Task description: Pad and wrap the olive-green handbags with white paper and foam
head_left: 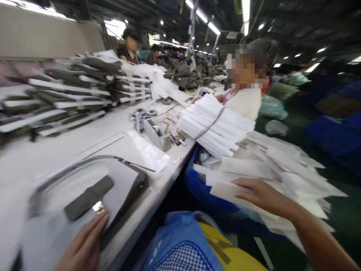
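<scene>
My left hand [83, 244] lies flat with fingers together on a grey-and-white flat piece [113, 192] at the near edge of the white table [36, 154]; a dark grey strip [88, 197] with a small shiny tab rests just beyond the fingertips. My right hand [258, 195] reaches right, fingers spread flat on top of a heap of white paper strips [282, 165] piled in a blue bin [197, 184] beside the table. Neither hand grips anything.
A tape dispenser [158, 137] and tape rolls [142, 113] sit mid-table. Stacks of grey and white pieces [67, 94] fill the left. A seated person [245, 98] holds a tied bundle of white strips [214, 126]. A blue and yellow bag [194, 244] lies below.
</scene>
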`<state>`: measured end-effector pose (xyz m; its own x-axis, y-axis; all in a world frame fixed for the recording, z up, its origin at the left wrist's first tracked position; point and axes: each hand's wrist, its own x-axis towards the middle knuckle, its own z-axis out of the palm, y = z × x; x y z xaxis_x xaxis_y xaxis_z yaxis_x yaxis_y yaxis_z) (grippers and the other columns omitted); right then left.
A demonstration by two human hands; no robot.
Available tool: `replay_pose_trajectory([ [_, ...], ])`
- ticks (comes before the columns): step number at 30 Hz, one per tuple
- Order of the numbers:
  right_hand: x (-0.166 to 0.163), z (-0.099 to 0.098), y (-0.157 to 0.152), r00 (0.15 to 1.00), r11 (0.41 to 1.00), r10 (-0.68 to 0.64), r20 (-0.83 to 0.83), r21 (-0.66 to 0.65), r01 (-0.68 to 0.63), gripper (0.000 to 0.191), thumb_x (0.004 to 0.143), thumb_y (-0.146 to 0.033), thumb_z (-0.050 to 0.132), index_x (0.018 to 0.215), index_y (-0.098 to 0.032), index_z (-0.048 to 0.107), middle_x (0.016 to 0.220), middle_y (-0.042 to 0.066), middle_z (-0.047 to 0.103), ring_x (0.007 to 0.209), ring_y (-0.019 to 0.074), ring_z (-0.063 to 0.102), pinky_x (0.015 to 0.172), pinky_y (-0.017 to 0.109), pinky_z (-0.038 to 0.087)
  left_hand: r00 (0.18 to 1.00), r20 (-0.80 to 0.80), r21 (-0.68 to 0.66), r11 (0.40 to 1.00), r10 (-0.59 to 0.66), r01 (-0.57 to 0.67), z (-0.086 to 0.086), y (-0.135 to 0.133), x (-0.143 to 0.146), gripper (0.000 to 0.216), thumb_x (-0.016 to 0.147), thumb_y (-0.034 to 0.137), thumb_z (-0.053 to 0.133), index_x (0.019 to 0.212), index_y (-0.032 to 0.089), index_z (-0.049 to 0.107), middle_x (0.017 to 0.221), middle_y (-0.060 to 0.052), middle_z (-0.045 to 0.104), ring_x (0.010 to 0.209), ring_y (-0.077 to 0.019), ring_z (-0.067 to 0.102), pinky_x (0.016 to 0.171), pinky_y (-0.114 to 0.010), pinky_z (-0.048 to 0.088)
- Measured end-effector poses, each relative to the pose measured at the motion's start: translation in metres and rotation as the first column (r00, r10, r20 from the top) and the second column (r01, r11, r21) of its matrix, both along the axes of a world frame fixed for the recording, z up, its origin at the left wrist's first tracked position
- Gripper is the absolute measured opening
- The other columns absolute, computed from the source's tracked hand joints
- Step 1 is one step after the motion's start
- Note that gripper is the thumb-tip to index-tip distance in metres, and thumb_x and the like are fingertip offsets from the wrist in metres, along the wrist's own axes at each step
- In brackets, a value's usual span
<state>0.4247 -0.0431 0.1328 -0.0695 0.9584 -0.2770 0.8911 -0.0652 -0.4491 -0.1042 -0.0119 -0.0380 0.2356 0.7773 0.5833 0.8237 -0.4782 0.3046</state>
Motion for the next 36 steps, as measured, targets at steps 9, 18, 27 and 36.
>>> replay_pose_trajectory([
  [9,-0.169,0.046,0.124,0.832,0.823,0.524,-0.184,0.358,-0.440,0.052,0.089,-0.057,0.056,0.132,-0.028,0.063,0.129,0.004,0.065,0.114,0.0325,0.063,0.099,0.042,0.051,0.987,-0.110,0.047,0.993,0.117,-0.112,0.016,-0.009,0.015,0.050,0.093,0.003,0.041,0.135,0.026,0.054,0.132,-0.003,0.063,0.122,-0.0166,0.059,0.112,-0.037,0.045],
  [18,-0.383,-0.008,0.196,0.146,0.144,0.989,-0.022,0.360,-0.922,0.051,0.089,-0.021,0.068,0.138,-0.020,0.055,0.130,0.010,0.064,0.116,0.0234,0.062,0.099,0.033,0.047,0.984,-0.048,-0.018,0.984,0.174,-0.175,0.022,-0.015,0.022,0.046,0.091,0.003,0.043,0.128,0.025,0.061,0.123,-0.004,0.068,0.112,-0.0188,0.064,0.099,-0.036,0.055],
  [27,-0.326,-0.049,0.188,0.179,0.116,0.948,0.262,0.239,-0.964,0.071,0.088,-0.050,0.068,0.147,-0.018,0.045,0.145,0.021,0.047,0.129,0.0377,0.050,0.107,0.058,0.036,0.983,-0.008,-0.024,0.983,0.184,-0.184,0.023,-0.016,0.025,0.043,0.092,0.006,0.045,0.126,0.024,0.063,0.116,-0.007,0.070,0.106,-0.0197,0.067,0.093,-0.034,0.057],
  [36,-0.348,-0.014,0.189,0.262,0.131,0.957,0.126,0.617,-0.776,0.050,0.095,-0.040,0.062,0.143,-0.033,0.049,0.152,0.008,0.041,0.137,0.0242,0.041,0.113,0.043,0.035,0.986,-0.045,-0.022,0.987,0.158,-0.159,0.022,-0.016,0.022,0.048,0.093,0.003,0.040,0.132,0.025,0.057,0.129,-0.004,0.065,0.120,-0.0180,0.061,0.109,-0.042,0.048],
])
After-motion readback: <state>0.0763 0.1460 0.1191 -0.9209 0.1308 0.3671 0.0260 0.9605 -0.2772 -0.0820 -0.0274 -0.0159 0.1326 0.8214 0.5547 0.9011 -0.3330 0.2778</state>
